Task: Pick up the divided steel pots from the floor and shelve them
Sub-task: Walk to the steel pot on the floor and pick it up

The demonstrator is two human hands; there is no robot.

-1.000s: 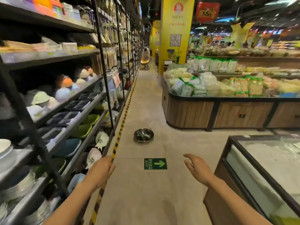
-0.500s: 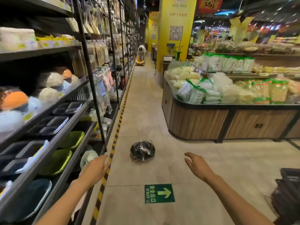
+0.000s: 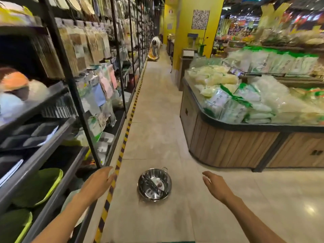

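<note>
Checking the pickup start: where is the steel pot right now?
The steel pot sits on the aisle floor, between both open hands, just right of the striped floor tape.

Shiny silver pot (image 3: pixel 154 185) btwn both hands, yellow-black striped tape (image 3: pixel 112 183) by left hand (image 3: pixel 98 181), beige floor (image 3: pixel 154 120), lime-rimmed green bowls (image 3: pixel 37 187) left.

QR code (image 3: pixel 200 19) on yellow pillar (image 3: pixel 185 32); no legible text

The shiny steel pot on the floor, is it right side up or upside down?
Right side up. The shiny round steel pot rests on the tiled floor, mouth upward, its inside and divider showing.
</note>
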